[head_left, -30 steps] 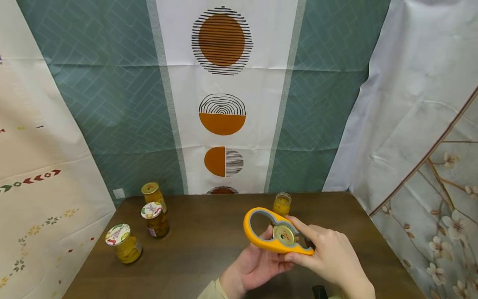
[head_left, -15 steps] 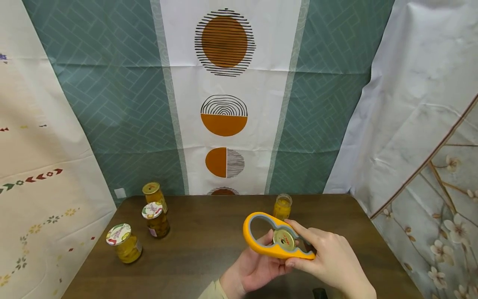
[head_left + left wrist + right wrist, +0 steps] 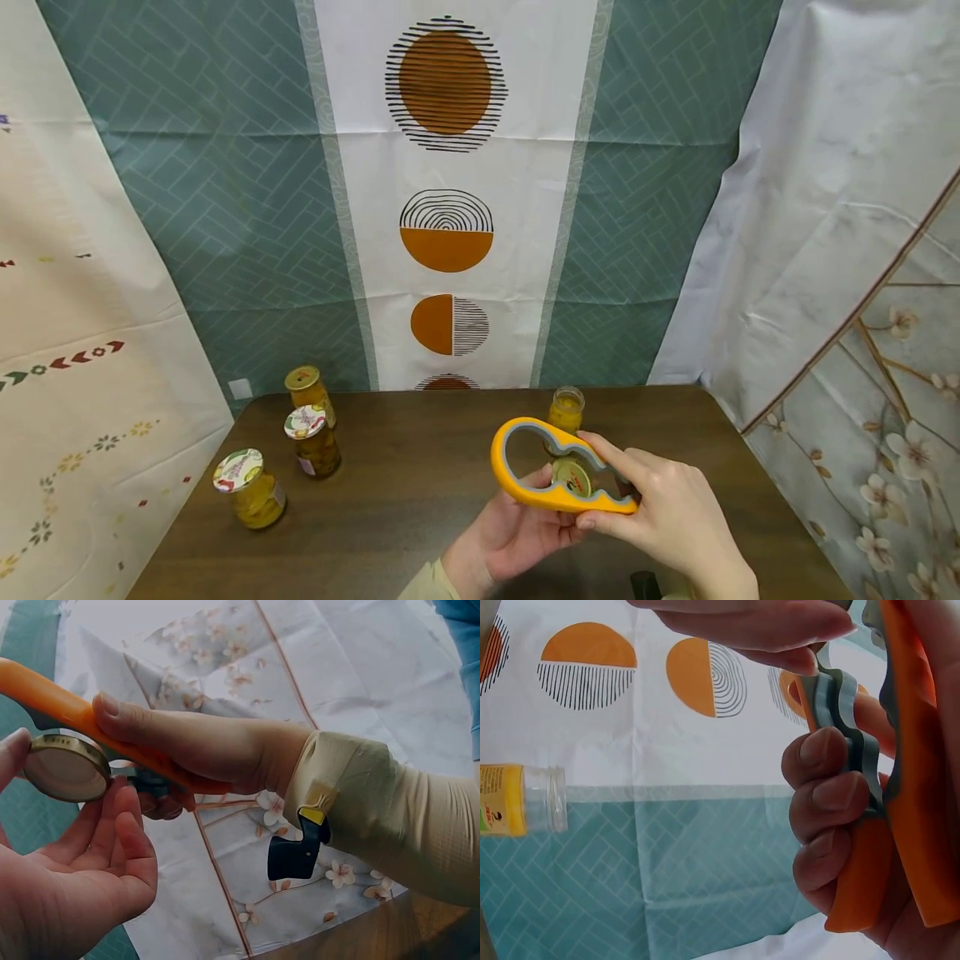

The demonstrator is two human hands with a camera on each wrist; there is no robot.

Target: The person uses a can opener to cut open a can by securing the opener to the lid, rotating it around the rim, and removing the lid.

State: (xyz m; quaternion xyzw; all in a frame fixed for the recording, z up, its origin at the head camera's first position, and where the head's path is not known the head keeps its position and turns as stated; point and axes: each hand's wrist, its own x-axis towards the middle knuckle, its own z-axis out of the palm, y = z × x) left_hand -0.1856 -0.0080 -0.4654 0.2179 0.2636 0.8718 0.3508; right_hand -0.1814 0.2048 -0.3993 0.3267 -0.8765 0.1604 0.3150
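Observation:
My right hand (image 3: 667, 500) grips an orange jar opener (image 3: 551, 497) with grey wavy inner edges, its fingers curled round both handles in the right wrist view. Just below the opener, a gold metal jar lid (image 3: 572, 477) shows through the gap between its arms. The left wrist view shows the lid (image 3: 69, 769) tilted, pale inside facing the camera, with no jar under it. My left hand (image 3: 513, 533) pinches that lid between thumb and fingertips, palm up. Beyond the hands stands a lidless glass jar (image 3: 566, 411) of yellow contents.
At the table's left are three lidded jars: one with a gold lid (image 3: 302, 377), a dark one (image 3: 318, 452) and a yellow one (image 3: 258, 498) with patterned lids. Patterned cloths hang behind and beside the brown table (image 3: 405, 467). A black device (image 3: 294, 851) sits on the right wrist.
The gold lid has dropped slightly relative to the opener, from between its wavy edges to lower behind them. Both hands stay nearly in place, and the jars have not moved.

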